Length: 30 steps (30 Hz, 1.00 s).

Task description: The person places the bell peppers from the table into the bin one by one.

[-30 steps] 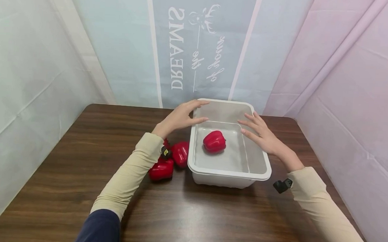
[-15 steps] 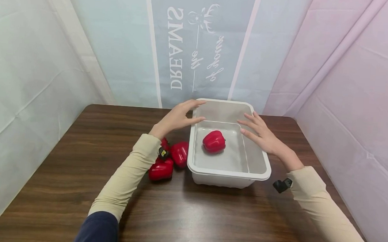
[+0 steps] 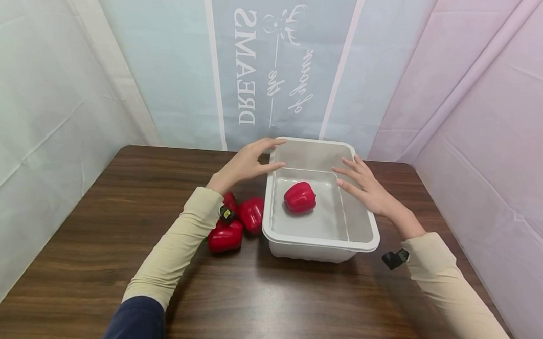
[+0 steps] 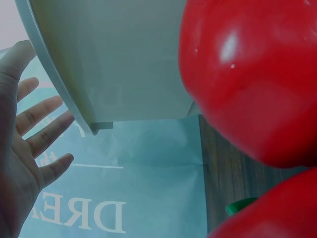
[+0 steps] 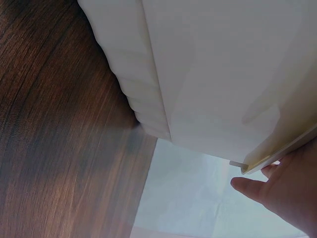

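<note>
A red bell pepper (image 3: 299, 197) lies on its side inside a white plastic tub (image 3: 320, 242). My left hand (image 3: 248, 160) reaches over the tub's left rim near its far end, thumb and fingers spread with nothing between them. In the left wrist view, the left fingers (image 4: 47, 131) show spread beside the tub's edge. Over the opposite rim hovers my right hand (image 3: 364, 187), fingers apart and holding nothing. Just left of the tub, two red bell peppers (image 3: 225, 237) (image 3: 251, 215) sit under and beside my left wrist, with another red one (image 3: 230, 201) partly hidden behind it.
Everything stands on a dark wooden table (image 3: 264, 302). A printed cloth (image 3: 277, 67) hangs behind its far edge, and pale curtains (image 3: 48, 127) close in both sides. Black wrist cameras are strapped at both cuffs.
My left hand and forearm have drifted slightly left, drawing the fingertips back a little toward the tub's rim. My right hand and the peppers keep their places.
</note>
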Tool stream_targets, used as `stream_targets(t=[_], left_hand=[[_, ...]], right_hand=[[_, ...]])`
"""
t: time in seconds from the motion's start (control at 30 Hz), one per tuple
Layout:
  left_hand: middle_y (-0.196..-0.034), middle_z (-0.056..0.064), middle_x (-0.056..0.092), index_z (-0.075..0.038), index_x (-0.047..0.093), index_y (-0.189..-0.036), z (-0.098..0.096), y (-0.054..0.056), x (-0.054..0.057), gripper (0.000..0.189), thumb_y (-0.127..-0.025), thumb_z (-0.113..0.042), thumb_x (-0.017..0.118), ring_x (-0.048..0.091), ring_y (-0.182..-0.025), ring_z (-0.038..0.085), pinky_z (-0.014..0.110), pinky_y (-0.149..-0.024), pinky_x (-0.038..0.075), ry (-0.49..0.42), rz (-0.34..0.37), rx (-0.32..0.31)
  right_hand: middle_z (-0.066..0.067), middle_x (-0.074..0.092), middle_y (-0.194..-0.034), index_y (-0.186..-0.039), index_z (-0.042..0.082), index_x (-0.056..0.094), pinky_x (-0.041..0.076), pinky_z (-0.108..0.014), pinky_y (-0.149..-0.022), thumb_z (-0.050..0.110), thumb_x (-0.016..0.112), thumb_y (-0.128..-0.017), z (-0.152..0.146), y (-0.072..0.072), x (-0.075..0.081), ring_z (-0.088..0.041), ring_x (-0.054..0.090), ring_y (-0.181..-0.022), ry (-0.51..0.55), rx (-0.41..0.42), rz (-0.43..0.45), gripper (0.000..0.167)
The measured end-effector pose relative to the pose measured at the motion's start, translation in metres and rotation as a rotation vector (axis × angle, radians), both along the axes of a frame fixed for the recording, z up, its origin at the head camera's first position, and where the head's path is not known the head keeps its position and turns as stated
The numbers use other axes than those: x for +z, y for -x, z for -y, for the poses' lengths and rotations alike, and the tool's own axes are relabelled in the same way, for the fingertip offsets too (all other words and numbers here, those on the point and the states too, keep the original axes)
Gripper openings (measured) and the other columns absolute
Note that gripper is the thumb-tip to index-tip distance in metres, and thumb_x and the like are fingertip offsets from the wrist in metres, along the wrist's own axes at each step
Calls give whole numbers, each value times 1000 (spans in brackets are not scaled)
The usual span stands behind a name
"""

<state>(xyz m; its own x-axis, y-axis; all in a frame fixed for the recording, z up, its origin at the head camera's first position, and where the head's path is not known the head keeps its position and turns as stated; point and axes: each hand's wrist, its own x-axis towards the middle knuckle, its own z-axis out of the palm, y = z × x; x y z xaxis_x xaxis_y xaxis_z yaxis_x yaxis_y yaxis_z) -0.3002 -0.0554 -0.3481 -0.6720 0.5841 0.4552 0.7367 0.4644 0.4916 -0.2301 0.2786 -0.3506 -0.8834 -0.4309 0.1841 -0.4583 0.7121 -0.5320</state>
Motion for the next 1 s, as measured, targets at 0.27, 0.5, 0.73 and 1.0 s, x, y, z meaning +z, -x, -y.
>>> stream_targets(t=[0.27,0.5,0.73,1.0], left_hand=[[-131,-5,51,-22,45,-137,3,-1,1,65,-82,-53,61,54,-114,13,35,-99,42,1,14,8],[-130,-2,52,-20,46,-137,5,-2,3,65,-82,-52,62,54,-113,14,36,-98,43,4,3,6],[-131,4,53,-18,46,-137,7,0,2,63,-83,-44,66,53,-114,21,39,-98,42,0,14,4],[-130,5,53,-18,47,-136,8,-1,1,61,-82,-36,69,53,-114,24,40,-98,42,-7,24,4]], right_hand=[[-16,23,-151,-135,14,49,3,-63,-108,32,49,-95,0,1,0,-27,-5,-143,0,0,-1,44],[-16,22,-151,-136,15,48,3,-63,-108,32,48,-96,-1,2,0,-28,-5,-143,2,4,1,44],[-16,22,-151,-136,15,48,2,-63,-108,32,48,-96,-1,3,-1,-28,-5,-143,6,6,-3,44],[-17,23,-150,-135,14,49,2,-63,-108,32,49,-95,-1,3,-1,-30,-4,-142,5,5,-9,44]])
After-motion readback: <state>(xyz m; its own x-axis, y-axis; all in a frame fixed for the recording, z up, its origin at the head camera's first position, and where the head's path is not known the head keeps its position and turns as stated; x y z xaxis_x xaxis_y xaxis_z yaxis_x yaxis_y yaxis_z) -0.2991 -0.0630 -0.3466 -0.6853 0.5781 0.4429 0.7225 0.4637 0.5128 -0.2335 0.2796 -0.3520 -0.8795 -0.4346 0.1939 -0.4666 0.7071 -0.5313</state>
